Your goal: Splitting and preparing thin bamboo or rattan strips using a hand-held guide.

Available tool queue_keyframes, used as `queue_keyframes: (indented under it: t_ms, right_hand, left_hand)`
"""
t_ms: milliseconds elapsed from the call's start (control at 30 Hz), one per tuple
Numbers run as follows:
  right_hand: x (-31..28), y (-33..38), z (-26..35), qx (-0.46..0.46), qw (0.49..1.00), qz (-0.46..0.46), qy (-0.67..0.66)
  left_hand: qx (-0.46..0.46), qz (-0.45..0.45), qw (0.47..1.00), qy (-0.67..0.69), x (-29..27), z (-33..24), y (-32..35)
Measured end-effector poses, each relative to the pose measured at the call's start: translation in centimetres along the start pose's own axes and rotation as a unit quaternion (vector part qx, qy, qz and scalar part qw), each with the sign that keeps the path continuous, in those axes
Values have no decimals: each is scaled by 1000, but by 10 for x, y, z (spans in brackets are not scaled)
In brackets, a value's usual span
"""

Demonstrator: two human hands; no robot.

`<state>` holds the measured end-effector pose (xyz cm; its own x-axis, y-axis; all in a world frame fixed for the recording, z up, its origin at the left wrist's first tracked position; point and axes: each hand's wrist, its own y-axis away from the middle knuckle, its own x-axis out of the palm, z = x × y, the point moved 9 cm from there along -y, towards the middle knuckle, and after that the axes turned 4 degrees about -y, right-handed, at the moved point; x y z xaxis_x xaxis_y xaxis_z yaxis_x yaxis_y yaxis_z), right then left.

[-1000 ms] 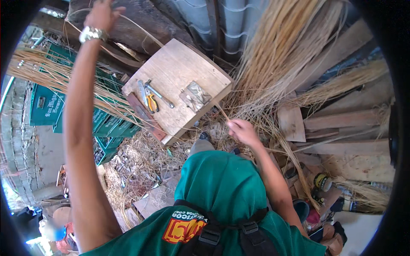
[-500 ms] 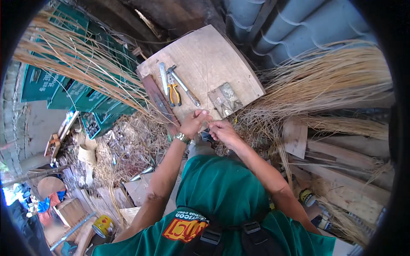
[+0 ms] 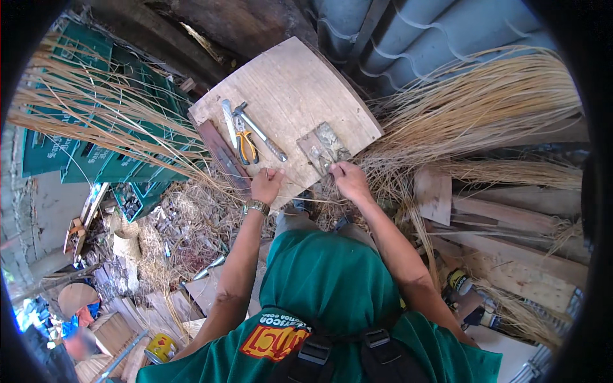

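My left hand (image 3: 266,185) is closed in a pinch over the near left edge of a wooden board (image 3: 290,83). A thin, pale strand, hard to make out, seems to run from its fingers. My right hand (image 3: 350,180) is also pinched, close to the near corner of a small worn plate (image 3: 324,148) with upright metal pieces on it; what lies between its fingertips is too small to tell. On the board, beyond my left hand, lie yellow-and-black pliers (image 3: 246,145), a hammer (image 3: 260,131) and a knife with a pale blade (image 3: 228,121). A dark reddish wooden bar (image 3: 221,155) lies along the board's left edge.
Long fibre strips (image 3: 485,96) fan out at the right; another bundle (image 3: 108,121) hangs over green crates (image 3: 96,163) at the left. Blue corrugated sheeting (image 3: 434,45) stands behind. Shavings (image 3: 191,217) cover the ground, with a woven piece (image 3: 126,241) and a yellow can (image 3: 161,348).
My hands have parted: the left moved left along the board's near edge, the right moved right and up to the small plate. The whole view has shifted slightly.
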<state>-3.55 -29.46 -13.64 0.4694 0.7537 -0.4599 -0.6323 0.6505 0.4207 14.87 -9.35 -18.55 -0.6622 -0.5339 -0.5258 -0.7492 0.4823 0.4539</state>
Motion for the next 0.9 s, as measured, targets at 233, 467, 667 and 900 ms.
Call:
queue_keyframes:
  t_ms: [233,467,667,900]
  right_hand:
    - [-4,13,-5,-34,997,-69,21]
    - [0,6,8,-34,997,-21,64]
    - [-2,4,10,-28,992,-28,117]
    - [-10,14,46,-169,969,-104,148]
  left_hand:
    - [96,54,993,45,33,-37,19]
    - [-165,173,920,309,56,-52,32]
    - [-170,195,906,336,74,-42,54]
    - [-74,203,961,170,64,-44,28]
